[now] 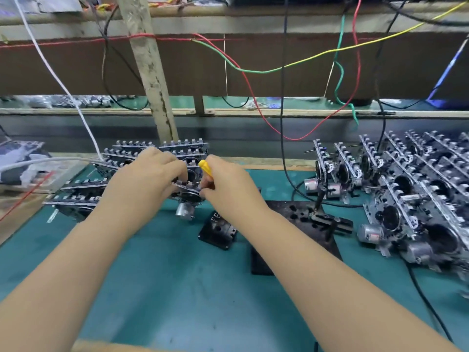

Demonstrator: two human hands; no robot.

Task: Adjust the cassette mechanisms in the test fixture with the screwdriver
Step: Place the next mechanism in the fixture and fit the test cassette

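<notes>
My left hand (149,179) grips a cassette mechanism (187,194) held above the green mat, its silver motor (184,210) hanging below. My right hand (228,189) holds the yellow-handled screwdriver (205,166) and also touches the right side of that mechanism. The screwdriver's tip is hidden by my fingers. The black test fixture (294,219) lies on the mat to the right of my right wrist, with a clamp lever (330,221) on it and no mechanism in it.
A stack of cassette mechanisms (121,158) sits behind my left hand. Several more mechanisms (416,199) fill the right side of the mat. A small black block (218,232) lies under my right forearm. Loose wires (253,97) hang across the back shelf.
</notes>
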